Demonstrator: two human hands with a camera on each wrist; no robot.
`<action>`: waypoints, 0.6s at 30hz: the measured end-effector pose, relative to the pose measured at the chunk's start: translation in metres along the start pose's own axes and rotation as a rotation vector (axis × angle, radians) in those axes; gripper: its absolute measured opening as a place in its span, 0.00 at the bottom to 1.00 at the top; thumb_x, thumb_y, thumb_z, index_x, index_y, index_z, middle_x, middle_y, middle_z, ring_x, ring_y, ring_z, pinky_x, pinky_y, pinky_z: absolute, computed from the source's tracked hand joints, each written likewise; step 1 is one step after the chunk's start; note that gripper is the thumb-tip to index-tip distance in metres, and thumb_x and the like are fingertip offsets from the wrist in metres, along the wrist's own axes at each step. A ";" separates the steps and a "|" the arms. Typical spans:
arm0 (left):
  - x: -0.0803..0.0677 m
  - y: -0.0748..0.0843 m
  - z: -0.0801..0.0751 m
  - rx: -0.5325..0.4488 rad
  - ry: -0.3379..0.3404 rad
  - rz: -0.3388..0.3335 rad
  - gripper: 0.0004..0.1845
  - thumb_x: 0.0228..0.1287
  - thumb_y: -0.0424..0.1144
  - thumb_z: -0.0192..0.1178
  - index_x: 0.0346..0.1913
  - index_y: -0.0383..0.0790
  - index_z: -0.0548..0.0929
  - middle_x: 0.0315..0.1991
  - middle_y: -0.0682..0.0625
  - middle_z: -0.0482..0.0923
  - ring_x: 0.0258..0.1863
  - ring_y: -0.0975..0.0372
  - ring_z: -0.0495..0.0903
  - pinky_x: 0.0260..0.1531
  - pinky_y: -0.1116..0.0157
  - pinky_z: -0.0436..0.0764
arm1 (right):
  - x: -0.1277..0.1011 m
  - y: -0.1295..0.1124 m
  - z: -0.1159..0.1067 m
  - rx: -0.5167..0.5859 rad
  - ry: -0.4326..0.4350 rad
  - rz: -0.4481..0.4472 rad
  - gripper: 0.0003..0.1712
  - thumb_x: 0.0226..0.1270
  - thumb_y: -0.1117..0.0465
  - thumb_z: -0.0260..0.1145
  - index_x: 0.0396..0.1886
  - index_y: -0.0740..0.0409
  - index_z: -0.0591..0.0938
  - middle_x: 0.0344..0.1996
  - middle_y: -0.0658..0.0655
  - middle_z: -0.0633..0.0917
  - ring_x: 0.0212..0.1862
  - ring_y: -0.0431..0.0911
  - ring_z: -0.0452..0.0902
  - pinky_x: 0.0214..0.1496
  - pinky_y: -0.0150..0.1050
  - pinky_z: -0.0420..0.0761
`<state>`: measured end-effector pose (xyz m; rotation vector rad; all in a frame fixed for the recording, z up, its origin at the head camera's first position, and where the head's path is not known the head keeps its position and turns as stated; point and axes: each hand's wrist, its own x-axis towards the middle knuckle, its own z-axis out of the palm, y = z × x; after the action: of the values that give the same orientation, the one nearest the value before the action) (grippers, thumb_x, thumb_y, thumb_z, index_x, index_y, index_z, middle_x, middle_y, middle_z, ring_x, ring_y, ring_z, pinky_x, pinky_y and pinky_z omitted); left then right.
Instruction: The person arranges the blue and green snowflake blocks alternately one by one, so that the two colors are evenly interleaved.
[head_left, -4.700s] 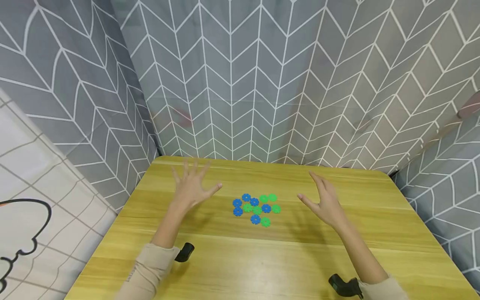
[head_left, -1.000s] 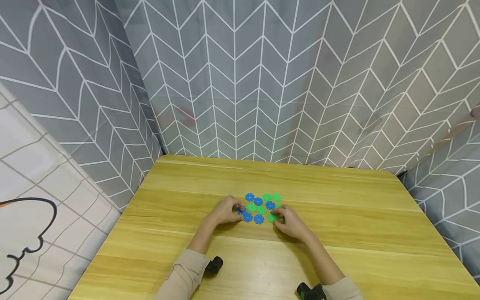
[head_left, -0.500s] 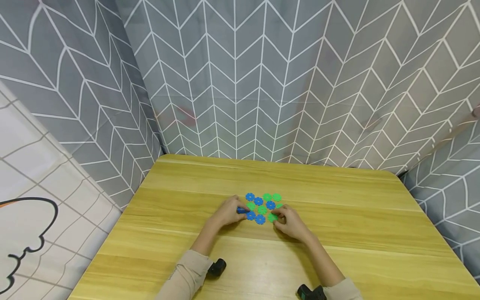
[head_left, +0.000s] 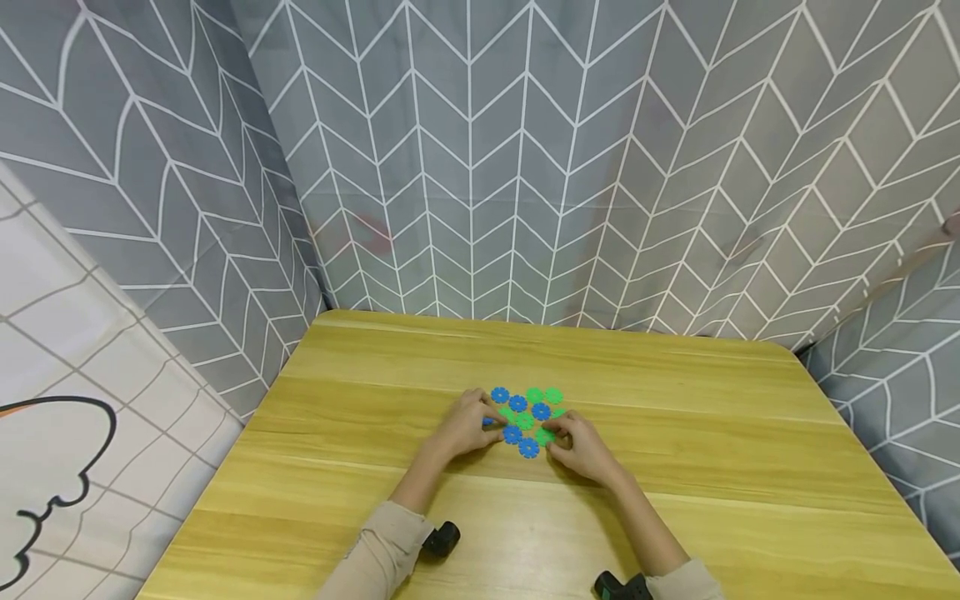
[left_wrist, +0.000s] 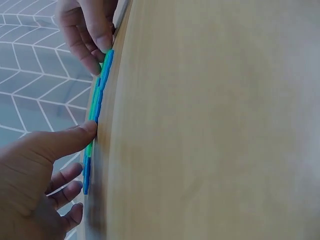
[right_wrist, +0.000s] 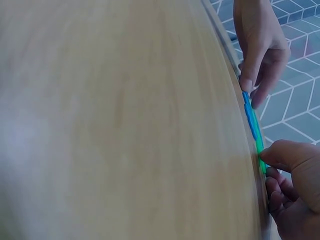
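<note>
Several blue and green notched building discs lie flat in a cluster on the wooden table. My left hand [head_left: 467,425] is at the cluster's left side, its thumb and index finger curled at the edge of a blue disc [head_left: 512,434]. Another blue disc [head_left: 487,421] is mostly hidden under those fingers. On the right side, my right hand [head_left: 581,448] holds a green disc [head_left: 544,437] at its edge between thumb and fingers, partly covering a second green disc [head_left: 558,413]. In the left wrist view, the left thumb [left_wrist: 89,128] touches the row of discs, seen edge-on.
Behind the hands lie more discs, among them a blue one [head_left: 500,395] and a green one [head_left: 553,395]. One blue disc [head_left: 528,448] sits nearest the front. A patterned grey curtain [head_left: 480,167] hangs behind the table [head_left: 360,367].
My hands came in from spread apart to the cluster. Over the last second the left hand slid right, and the front blue discs shifted right with it. The right hand stayed put.
</note>
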<state>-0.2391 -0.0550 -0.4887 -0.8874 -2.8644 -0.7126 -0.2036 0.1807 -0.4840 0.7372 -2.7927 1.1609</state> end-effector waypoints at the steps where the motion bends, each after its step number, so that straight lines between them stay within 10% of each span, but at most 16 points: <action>1: 0.000 0.001 0.000 -0.008 0.006 0.001 0.11 0.53 0.44 0.70 0.40 0.47 0.89 0.43 0.50 0.75 0.45 0.57 0.71 0.48 0.58 0.71 | 0.000 0.000 0.000 0.001 0.001 0.000 0.14 0.55 0.72 0.65 0.44 0.70 0.81 0.40 0.62 0.79 0.39 0.50 0.75 0.41 0.41 0.78; 18: -0.008 -0.014 -0.010 -0.109 0.174 -0.173 0.13 0.52 0.36 0.70 0.40 0.32 0.85 0.35 0.44 0.77 0.36 0.55 0.75 0.36 0.62 0.79 | 0.000 0.003 0.003 0.017 0.012 0.004 0.15 0.56 0.71 0.65 0.45 0.71 0.81 0.39 0.61 0.79 0.39 0.51 0.75 0.42 0.41 0.78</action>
<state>-0.2407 -0.0738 -0.4872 -0.5608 -2.7915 -0.9207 -0.2043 0.1804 -0.4886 0.7239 -2.7793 1.1867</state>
